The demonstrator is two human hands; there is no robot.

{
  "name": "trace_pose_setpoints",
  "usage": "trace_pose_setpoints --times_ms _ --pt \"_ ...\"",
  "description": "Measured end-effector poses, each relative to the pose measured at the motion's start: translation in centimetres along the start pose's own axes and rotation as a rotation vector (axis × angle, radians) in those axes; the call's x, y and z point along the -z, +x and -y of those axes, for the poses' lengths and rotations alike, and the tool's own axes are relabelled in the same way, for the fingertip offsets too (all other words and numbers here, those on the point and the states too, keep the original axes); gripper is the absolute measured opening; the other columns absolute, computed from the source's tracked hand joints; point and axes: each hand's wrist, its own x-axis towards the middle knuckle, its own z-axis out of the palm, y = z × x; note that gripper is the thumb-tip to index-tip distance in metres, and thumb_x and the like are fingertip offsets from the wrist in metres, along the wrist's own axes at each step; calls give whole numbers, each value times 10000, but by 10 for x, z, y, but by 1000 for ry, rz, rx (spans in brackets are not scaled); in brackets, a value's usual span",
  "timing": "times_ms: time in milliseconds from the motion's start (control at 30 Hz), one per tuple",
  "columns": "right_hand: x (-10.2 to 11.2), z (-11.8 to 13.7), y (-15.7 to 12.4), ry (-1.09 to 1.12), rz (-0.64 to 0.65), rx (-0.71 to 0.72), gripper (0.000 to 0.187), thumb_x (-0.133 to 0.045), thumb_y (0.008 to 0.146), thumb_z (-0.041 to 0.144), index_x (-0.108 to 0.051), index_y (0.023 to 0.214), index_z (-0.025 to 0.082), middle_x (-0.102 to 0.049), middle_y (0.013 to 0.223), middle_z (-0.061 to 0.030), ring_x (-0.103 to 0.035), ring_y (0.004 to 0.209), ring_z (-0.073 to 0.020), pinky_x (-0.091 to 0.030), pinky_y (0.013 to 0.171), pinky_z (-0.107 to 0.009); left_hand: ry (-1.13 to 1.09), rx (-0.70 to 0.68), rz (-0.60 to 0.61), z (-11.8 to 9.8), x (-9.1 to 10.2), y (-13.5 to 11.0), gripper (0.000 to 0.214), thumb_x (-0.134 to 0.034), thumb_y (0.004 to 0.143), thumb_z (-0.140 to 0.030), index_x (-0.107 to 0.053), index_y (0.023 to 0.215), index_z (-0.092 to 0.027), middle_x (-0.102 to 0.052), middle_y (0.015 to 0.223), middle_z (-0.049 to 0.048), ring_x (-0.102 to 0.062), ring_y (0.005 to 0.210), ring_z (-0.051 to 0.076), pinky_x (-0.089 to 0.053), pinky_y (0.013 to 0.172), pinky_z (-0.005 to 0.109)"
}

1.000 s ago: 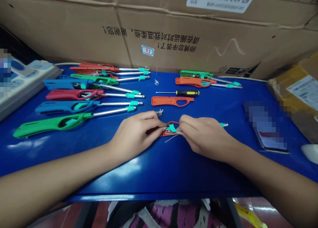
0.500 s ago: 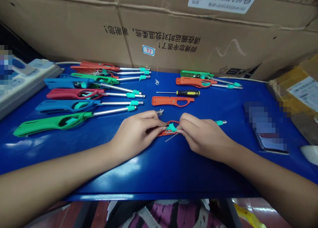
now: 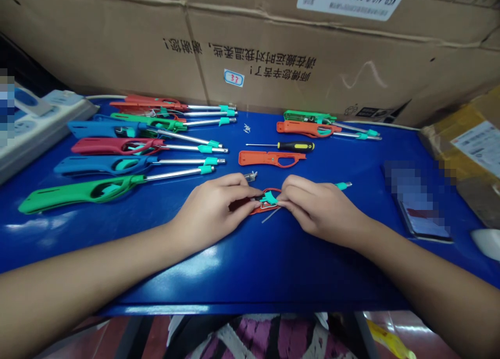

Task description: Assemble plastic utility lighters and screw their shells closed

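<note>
Both my hands meet over an orange long-necked lighter [image 3: 262,203] lying on the blue table [image 3: 250,265]. My left hand [image 3: 213,209] is closed on its handle end. My right hand [image 3: 318,208] pinches the teal trigger piece at the middle, and the metal tube with its teal tip [image 3: 342,185] sticks out past my right knuckles. A thin wire pokes out below the lighter. Most of the lighter body is hidden under my fingers.
Several finished lighters [image 3: 117,163] lie in rows at the left, two more [image 3: 312,127] at the back right. An orange shell half [image 3: 269,158] and a screwdriver [image 3: 289,146] lie behind my hands. A phone [image 3: 416,200] sits right, a power strip [image 3: 35,124] left, cardboard boxes [image 3: 273,46] behind.
The lighter's tube tip has shifted slightly left and up as my right hand adjusted its pinch. My left hand has stayed in place.
</note>
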Motion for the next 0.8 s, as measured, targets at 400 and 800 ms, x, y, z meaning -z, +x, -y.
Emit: trace_pose_setpoints --times_ms 400,800 --pt "5 -3 -1 239 49 -47 190 -511 1016 229 -691 970 188 -652 982 -43 -624 820 -139 -450 696 -257 78 -54 57 -1 2 -2 289 -612 988 -220 -717 1253 -269 -682 984 19 -666 825 137 -505 710 238" --pt "9 2 1 405 11 -119 171 -586 967 192 -754 932 183 -626 891 -26 -568 734 -113 -400 643 -245 306 -203 114 -14 10 0 328 -602 991 -387 -716 1253 -227 -694 1030 48 -690 908 185 -538 709 280"
